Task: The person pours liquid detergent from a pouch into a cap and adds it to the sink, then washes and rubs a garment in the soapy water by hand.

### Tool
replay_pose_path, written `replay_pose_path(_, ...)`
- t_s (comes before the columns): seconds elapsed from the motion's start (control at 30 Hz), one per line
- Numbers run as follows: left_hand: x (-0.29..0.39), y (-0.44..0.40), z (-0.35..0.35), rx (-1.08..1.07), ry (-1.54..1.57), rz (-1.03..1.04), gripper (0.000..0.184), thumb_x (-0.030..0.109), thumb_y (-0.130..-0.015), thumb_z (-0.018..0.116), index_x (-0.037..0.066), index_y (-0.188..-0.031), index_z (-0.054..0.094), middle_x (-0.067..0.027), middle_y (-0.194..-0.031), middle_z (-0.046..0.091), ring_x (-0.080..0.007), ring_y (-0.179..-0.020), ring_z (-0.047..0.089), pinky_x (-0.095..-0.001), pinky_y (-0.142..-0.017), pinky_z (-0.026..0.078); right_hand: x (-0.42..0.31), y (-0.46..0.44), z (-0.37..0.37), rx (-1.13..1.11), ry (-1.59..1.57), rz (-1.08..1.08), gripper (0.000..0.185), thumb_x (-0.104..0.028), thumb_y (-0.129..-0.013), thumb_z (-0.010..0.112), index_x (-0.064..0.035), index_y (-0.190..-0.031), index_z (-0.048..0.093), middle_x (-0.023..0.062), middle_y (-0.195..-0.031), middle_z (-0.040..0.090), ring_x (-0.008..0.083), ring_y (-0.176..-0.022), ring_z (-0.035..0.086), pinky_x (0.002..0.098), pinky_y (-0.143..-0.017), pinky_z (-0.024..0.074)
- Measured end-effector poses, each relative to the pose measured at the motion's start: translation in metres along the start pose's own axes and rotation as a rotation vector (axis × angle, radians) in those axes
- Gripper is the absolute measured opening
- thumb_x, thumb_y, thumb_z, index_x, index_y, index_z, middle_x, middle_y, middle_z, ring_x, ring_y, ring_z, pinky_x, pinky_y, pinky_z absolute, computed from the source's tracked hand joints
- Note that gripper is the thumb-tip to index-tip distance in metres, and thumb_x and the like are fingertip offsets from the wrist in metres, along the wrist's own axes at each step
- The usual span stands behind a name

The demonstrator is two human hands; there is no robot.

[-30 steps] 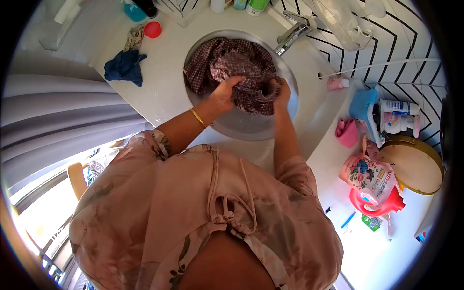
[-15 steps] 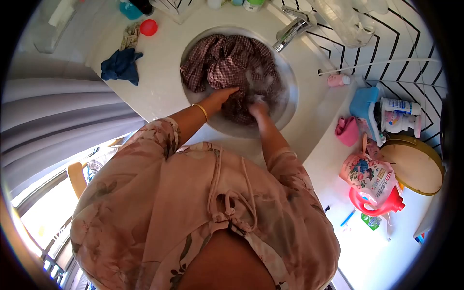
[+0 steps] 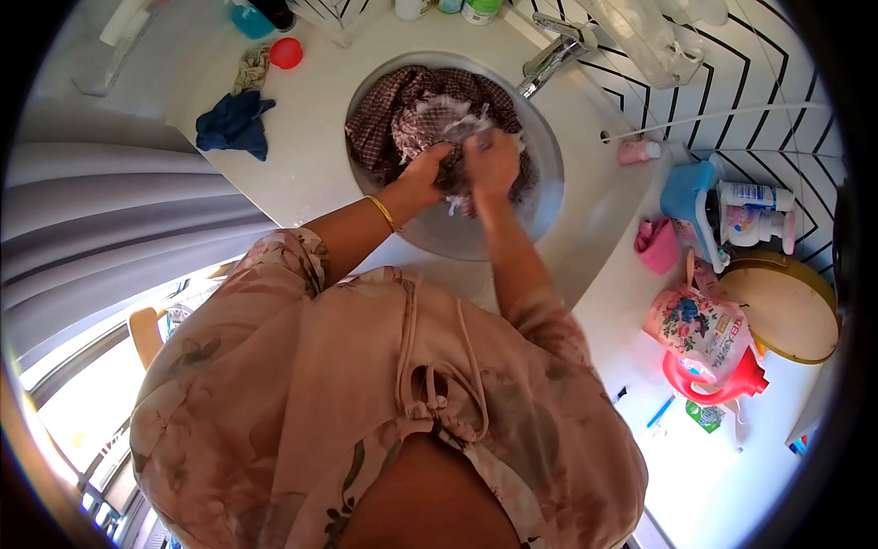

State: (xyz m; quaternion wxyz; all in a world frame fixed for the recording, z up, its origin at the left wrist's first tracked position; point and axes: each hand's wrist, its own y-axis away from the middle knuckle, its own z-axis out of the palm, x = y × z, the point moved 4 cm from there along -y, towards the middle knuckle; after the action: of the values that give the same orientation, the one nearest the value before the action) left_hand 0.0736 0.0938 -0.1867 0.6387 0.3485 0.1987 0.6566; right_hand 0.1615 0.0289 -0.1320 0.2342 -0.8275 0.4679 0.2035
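A wet, dark maroon checked cloth (image 3: 380, 114) lies bunched in the round metal sink (image 3: 545, 197), with white suds on its upper folds. My left hand (image 3: 425, 174), below a gold bangle, is closed on the cloth near the middle of the sink. Just right of it, my right hand (image 3: 491, 165) is closed on the same cloth; its fingers are somewhat blurred. The two hands are close together. Parts of the cloth are hidden beneath them.
A chrome faucet (image 3: 553, 64) stands at the sink's upper right. Left on the counter are a blue cloth (image 3: 235, 125), a beige cloth (image 3: 251, 69) and a red cup (image 3: 286, 53). At right are a blue container (image 3: 688, 195), a detergent pouch (image 3: 700, 331) and a round tray (image 3: 777, 306).
My right hand has risen from the lower part of the sink to beside my left hand. The cloth between them is lifted and bunched, with more suds showing on top.
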Motion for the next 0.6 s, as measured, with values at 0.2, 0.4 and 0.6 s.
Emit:
replay_pose_path(0.2, 0.053, 0.049, 0.038, -0.286, -0.04, 0.082, 0.033, 0.019, -0.08, 0.056, 0.003, -0.109, 0.056, -0.0107, -0.107, 0.06, -0.0269, -0.1, 0.056, -0.0432, -0.092, 0.042, 0.113, -0.028, 0.024, -0.333, -1.095, 0.87, 0.041, -0.028, -0.082, 0.053, -0.0063, -0.116, 0.055, 0.0151, -0.108, 0.06, 0.03, -0.091, 0.059, 0.037, -0.078, 0.0465)
replay_pose_path(0.4, 0.1, 0.095, 0.069, -0.437, -0.575, 0.381, 0.043, 0.028, -0.081, 0.06, 0.002, -0.115, 0.053, -0.0099, -0.112, 0.058, -0.0217, -0.101, 0.055, -0.0334, -0.091, 0.042, 0.062, -0.008, -0.024, -0.741, -1.204, 0.557, 0.064, -0.031, -0.082, 0.059, -0.0078, -0.135, 0.033, 0.0128, -0.139, 0.031, 0.03, -0.128, 0.028, 0.0387, -0.105, 0.0232)
replay_pose_path(0.6, 0.115, 0.094, 0.088, -0.496, -1.364, 0.786, 0.068, 0.062, -0.074, 0.057, -0.006, -0.076, 0.06, -0.0155, -0.068, 0.055, -0.0161, -0.065, 0.05, -0.0324, -0.058, 0.041, -0.044, 0.0, -0.061, -0.431, -1.209, -0.088, 0.107, -0.033, -0.059, 0.082, -0.0034, -0.139, 0.018, 0.0155, -0.142, 0.022, 0.0267, -0.13, 0.023, 0.0383, -0.106, 0.0208)
